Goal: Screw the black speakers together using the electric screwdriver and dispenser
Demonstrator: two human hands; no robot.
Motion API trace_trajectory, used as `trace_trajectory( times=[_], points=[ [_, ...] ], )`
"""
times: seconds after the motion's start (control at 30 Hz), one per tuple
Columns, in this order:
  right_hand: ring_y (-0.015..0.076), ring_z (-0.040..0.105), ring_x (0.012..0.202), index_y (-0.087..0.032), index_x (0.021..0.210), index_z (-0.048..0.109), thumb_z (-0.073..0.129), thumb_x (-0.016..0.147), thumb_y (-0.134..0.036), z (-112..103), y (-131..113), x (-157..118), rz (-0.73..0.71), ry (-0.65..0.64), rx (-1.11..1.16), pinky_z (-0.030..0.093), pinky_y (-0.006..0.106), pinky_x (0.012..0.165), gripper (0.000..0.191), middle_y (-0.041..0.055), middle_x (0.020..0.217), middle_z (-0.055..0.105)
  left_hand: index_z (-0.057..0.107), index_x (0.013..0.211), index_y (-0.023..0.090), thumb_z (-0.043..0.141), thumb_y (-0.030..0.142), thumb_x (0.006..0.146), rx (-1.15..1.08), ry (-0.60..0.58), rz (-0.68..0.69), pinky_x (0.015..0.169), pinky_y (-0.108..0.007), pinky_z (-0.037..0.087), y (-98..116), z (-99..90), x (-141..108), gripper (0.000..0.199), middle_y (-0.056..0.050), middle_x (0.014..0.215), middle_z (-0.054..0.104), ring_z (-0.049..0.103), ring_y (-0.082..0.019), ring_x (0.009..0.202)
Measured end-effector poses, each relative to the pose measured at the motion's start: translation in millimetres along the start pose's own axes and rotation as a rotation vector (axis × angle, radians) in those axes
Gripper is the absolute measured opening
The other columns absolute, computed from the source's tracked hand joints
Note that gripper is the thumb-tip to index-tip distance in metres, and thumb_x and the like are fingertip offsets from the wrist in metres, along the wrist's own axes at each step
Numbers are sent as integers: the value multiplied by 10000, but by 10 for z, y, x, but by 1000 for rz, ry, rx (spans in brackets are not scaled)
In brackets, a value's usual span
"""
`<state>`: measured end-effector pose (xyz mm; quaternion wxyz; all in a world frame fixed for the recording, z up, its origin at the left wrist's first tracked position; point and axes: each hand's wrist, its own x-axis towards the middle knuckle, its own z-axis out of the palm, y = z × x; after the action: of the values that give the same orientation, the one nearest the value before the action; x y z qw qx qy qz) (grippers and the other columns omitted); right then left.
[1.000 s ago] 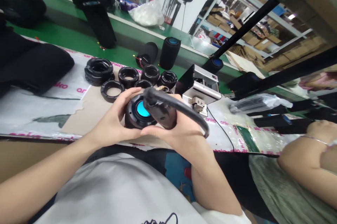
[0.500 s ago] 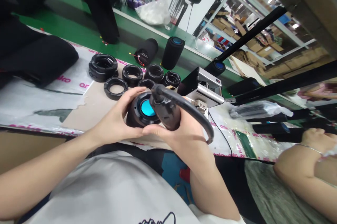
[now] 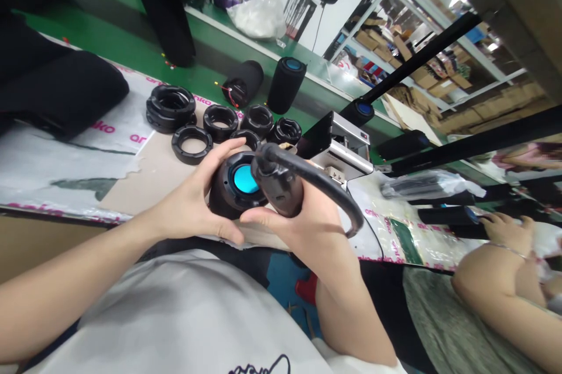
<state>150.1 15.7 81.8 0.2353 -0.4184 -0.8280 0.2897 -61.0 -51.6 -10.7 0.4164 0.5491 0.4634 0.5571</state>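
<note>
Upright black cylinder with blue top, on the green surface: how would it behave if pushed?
The upright black cylinder would probably tip if pushed high, being taller than wide. Once down, its round side might roll. Its straight wall suggests stiffness.

Way in: over the cardboard, between rings and left forearm. Rings obstruct beyond left hand. Silver machine blocks beyond right hand; black loop arcs above that hand. Black bundle bounds far left.
</note>
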Motion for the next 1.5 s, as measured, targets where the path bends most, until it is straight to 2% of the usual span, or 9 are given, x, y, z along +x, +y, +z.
trace_trajectory(
  times=[0.1,0.2,0.37,0.5,0.63,0.8,1.27,1.37,1.5],
  points=[
    [279,752,1092,-376,1302,708,1050,658,-518,16,10,4,42,-15,33,680,350,785,743,13,1219,747,393,1693,384,1079,570,546,5,18,-11,1362,-641,366,-49,0,1,1350,-97,1729,480,449,-476,1609],
    [274,757,1101,-341,1264,710,1050,654,-512,35,38,28,84,-37,122,674,336,792,719,13,1266,754,491,1637,358,975,660,699,-6,41,-4,1357,-615,387,-69,19,8,1098,-73,1704,518,470,-463,1594],
    [264,742,1163,-309,1282,691,1047,674,-475,19,84,71,81,-59,297,646,389,1015,724,-4,1232,769,530,1567,353,892,522,866,34,54,30,1273,-527,509,-7,45,22,807,-62,1619,602,581,-402,1506],
    [270,701,1281,-306,1337,671,1021,736,-421,-8,81,74,90,-52,361,590,411,1138,705,3,1321,746,502,1597,336,918,593,817,25,54,50,1312,-542,461,-35,44,30,921,-91,1652,565,535,-418,1548],
    [225,721,982,-307,1202,682,1019,730,-480,-62,59,68,83,-52,169,625,344,844,605,-32,1051,742,440,1641,356,1026,605,651,39,84,59,1359,-573,389,-106,44,38,1177,-96,1730,469,436,-440,1621],
    [180,666,773,-312,1135,668,1001,736,-557,-108,17,61,64,-66,72,539,291,630,574,-48,875,686,516,1550,311,1053,490,649,69,61,20,1291,-564,490,-28,59,70,1064,-95,1607,597,572,-423,1514],
    [217,664,805,-320,1116,657,1018,673,-593,-117,-83,23,194,-79,47,511,324,681,633,-47,886,711,583,1531,271,1061,628,534,24,-3,6,1246,-587,528,53,-3,130,1161,-114,1552,659,640,-461,1428],
    [211,646,788,-319,1092,657,1021,671,-557,-122,-78,18,190,-83,54,489,317,652,604,-46,894,704,491,1607,305,1085,605,485,77,17,84,1265,-594,505,18,25,98,1304,-130,1634,585,606,-452,1473],
    [222,638,815,-337,1110,671,1033,657,-516,-126,-69,40,165,-122,48,484,334,689,607,-52,911,718,393,1666,387,1077,480,617,130,29,213,1271,-536,510,-27,43,30,1256,-107,1681,526,573,-391,1524]
  ],
)
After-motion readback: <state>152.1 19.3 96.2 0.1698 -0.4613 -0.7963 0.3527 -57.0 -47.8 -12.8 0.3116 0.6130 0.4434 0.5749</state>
